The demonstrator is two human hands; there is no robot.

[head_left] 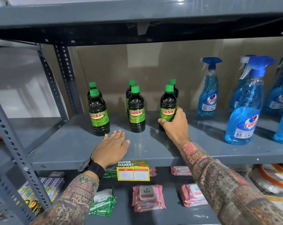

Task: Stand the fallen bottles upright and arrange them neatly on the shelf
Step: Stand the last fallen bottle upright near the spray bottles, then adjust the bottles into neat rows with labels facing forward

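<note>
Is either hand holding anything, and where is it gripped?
The right hand grips the rightmost front dark green-capped bottle around its lower body. The left hand holds nothing.

"SUNNY" read on the three near dark bottles [136, 113]. "Colin" and "5X" on the blue spray bottles [208, 96], right. Shelf-edge price tag [133, 170]: "SUPER MARKET", handwritten "160" and "110". "kara" on pink wipe packs [147, 196] below.

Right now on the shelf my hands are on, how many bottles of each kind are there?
Green-capped Sunny bottles: 6, all upright, one gripped by the right hand
Blue Colin spray bottles: 5 visible, some cut off at the frame edge
Total: 11
</note>
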